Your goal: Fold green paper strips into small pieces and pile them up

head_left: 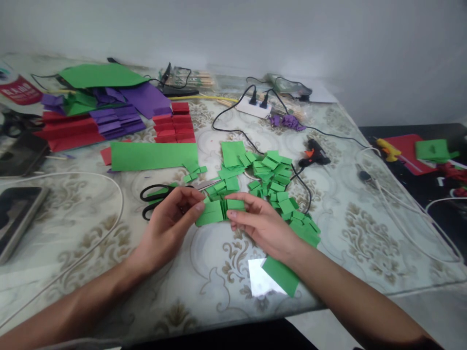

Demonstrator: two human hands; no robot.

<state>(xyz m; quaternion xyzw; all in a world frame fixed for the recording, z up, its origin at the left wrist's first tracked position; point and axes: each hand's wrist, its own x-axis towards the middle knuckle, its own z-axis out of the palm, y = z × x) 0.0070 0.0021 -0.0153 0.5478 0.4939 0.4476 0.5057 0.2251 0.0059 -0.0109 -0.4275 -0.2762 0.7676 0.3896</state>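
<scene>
Between thumb and fingers, my left hand (pixel 178 214) pinches a green paper piece (pixel 210 214) with a thin slit or line across it. My right hand (pixel 255 218) pinches the other end, a folded green part (pixel 235 204). Narrow folds show between the two hands; whether they form one strip or two pieces I cannot tell. Beside my left hand lie scissors (pixel 156 193) with black handles, their blades pointing toward the green scraps. A heap of small folded green paper pieces (pixel 272 172) spreads behind and to the right of my hands. My right forearm partly covers a green strip (pixel 282 274).
A long green strip (pixel 153 155), folded red paper (pixel 173 124) and purple paper (pixel 116 120) lie behind on the left. A phone (pixel 20 218) rests at the left edge. A power strip (pixel 254 107) and black glue gun (pixel 314 153) trail cords across the patterned tabletop (pixel 204 296).
</scene>
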